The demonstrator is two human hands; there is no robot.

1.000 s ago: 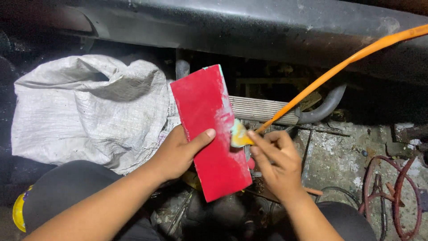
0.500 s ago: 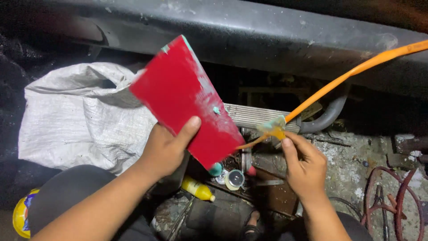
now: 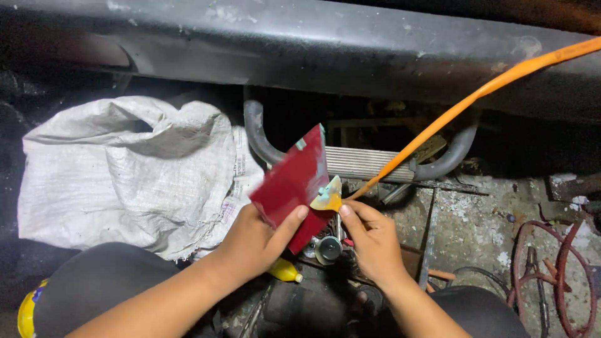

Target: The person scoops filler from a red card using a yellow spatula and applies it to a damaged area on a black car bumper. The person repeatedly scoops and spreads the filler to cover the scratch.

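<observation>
Two hands work close together at the middle of our view: our left hand point(image 3: 253, 241) clamps the lower edge of a red flat panel point(image 3: 294, 184), thumb across its face, tilting it up over the dirty floor point(image 3: 476, 219). Our right hand point(image 3: 372, 241), just beside it, pinches a small yellow scraper point(image 3: 328, 197) whose blade touches the panel's right edge. We see a white woven sack point(image 3: 125, 169) left of the panel, an orange hose point(image 3: 476, 97) running up right, and a ribbed metal step point(image 3: 363, 163) behind.

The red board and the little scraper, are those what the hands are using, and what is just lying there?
In use: red board in left hand; small scraper in right hand.

Lying about: white sack, orange hose, yellow bottle, red wire loop.
</observation>
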